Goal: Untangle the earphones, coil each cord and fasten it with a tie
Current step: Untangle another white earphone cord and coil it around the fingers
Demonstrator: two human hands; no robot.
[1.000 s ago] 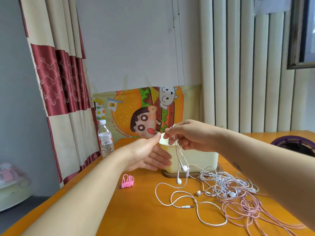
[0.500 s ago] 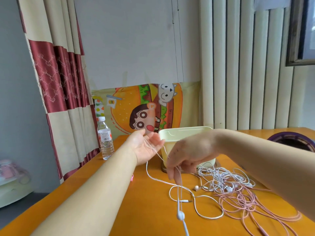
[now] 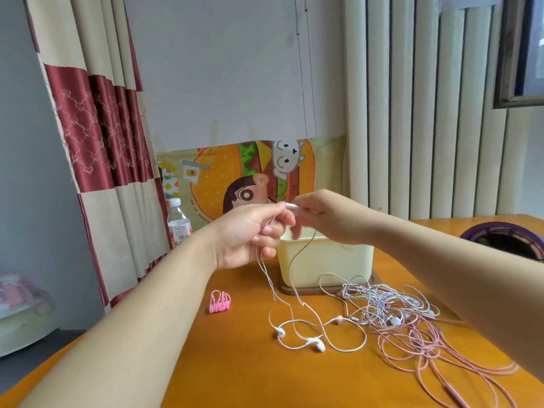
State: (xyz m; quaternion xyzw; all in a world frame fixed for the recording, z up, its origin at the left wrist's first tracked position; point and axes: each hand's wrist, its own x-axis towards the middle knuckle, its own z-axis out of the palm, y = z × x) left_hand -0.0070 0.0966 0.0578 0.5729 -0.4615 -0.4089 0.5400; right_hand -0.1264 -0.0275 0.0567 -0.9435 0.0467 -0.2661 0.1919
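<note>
Orange table point(image 3: 235, 375) fills the lower frame. Pale blinds point(image 3: 412, 113) upper right; red-and-cream curtain point(image 3: 97, 136) upper left. Cartoon poster point(image 3: 235, 175) on the wall at centre, behind the hands. Cream tub point(image 3: 329, 260) at centre on a dark base, at the table's far side. Purple ring-shaped object point(image 3: 506, 235) at the right edge, partly cut off.

Both forearms reach in from the bottom corners and meet at centre frame, above the tub's left rim.

Left hand point(image 3: 250, 231): lower fingers curled in, forefinger and thumb stretched towards the other hand. The white cord point(image 3: 266, 278) runs through its grip and hangs down in two strands.

Right hand point(image 3: 326, 214): fingertips pinched together on the same cord, just beside the left forefinger's tip. They are blurred, so the exact hold is unclear. One strand drops from it in front of the tub.

The hanging strands reach the table at lower centre and lie in loose loops. Two earbuds point(image 3: 316, 343) rest there, near each other.

Pink cords point(image 3: 418, 351) sprawl at lower right. A pile of white cords point(image 3: 382, 301) lies just beyond them, in front of the tub, the two tangles overlapping.

Water bottle point(image 3: 178, 222) stands at centre left, beside the curtain. Pink ties point(image 3: 220, 301) sit bunched on the table, left of the hanging strands and apart from them.
</note>
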